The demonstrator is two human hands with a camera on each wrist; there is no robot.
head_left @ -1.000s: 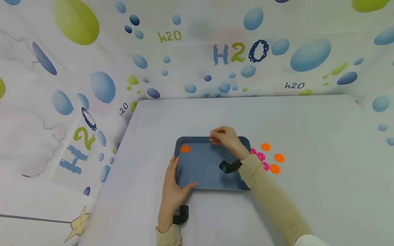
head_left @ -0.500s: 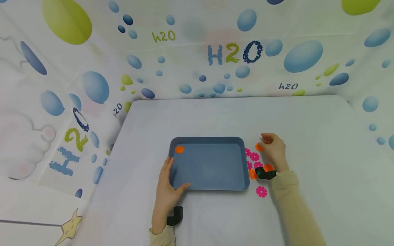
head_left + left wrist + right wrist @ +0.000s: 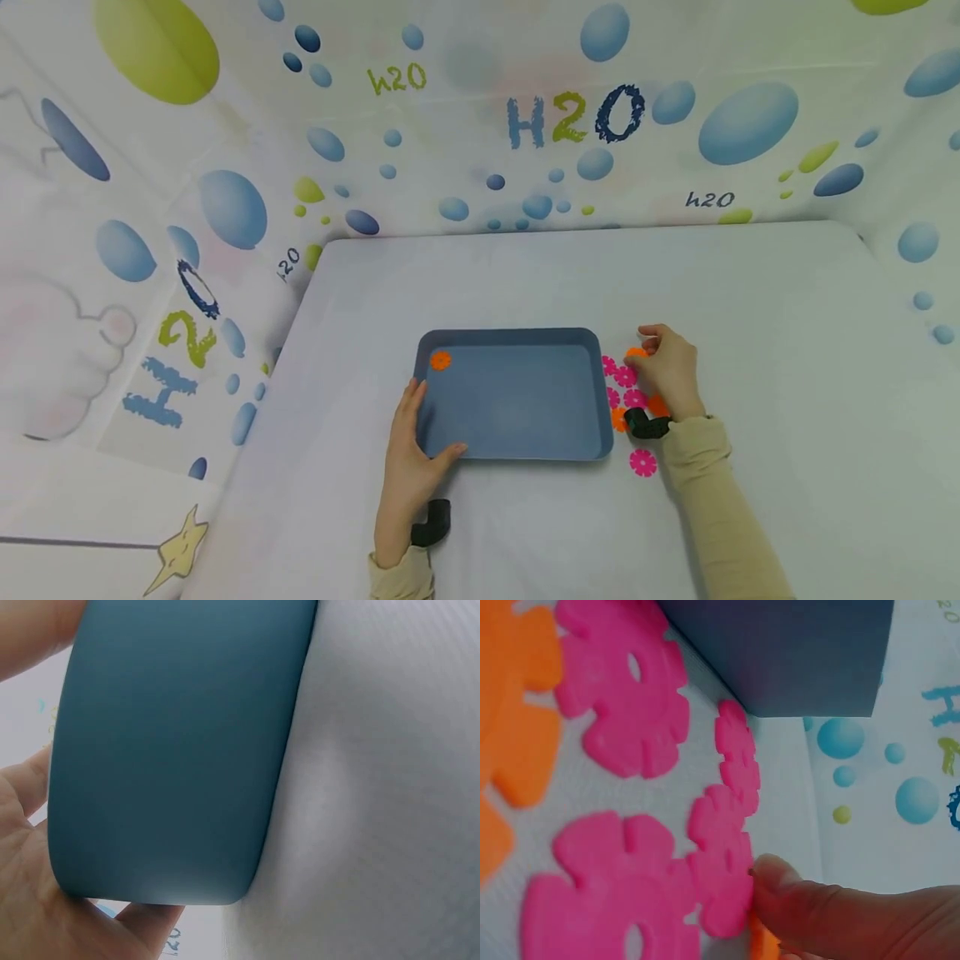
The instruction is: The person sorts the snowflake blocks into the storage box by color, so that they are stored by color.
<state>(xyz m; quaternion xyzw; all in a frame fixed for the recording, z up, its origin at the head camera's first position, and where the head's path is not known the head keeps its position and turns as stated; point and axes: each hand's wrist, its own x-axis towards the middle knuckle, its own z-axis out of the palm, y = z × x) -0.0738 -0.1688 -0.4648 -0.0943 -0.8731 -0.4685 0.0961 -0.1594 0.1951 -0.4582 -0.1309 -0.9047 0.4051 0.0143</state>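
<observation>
My left hand (image 3: 414, 454) holds the near-left corner of a blue-grey tray (image 3: 517, 337), thumb on the near wall and fingers along the left side. In the left wrist view, the tray's outer wall (image 3: 172, 750) stands between thumb and fingers. One orange flower-shaped disc (image 3: 440, 361) lies inside, at the far-left corner. My right hand (image 3: 672, 371), right of the tray, pinches another orange flower-shaped disc (image 3: 637, 353). Close up, only the edge of that orange disc (image 3: 763, 941) shows under the thumb; the other fingers are mostly hidden.
Several pink flower-shaped discs (image 3: 625, 376) lie against the tray's right side, with more orange discs (image 3: 619, 418) among them. One pink disc (image 3: 642, 462) lies apart, nearer the front. A patterned sheet (image 3: 465, 125) rises behind the white table (image 3: 787, 333).
My right hand has moved from over the tray, right to the loose discs, and its fingers have closed in on an orange one. The left hand stays on the tray; the head view shifted slightly.
</observation>
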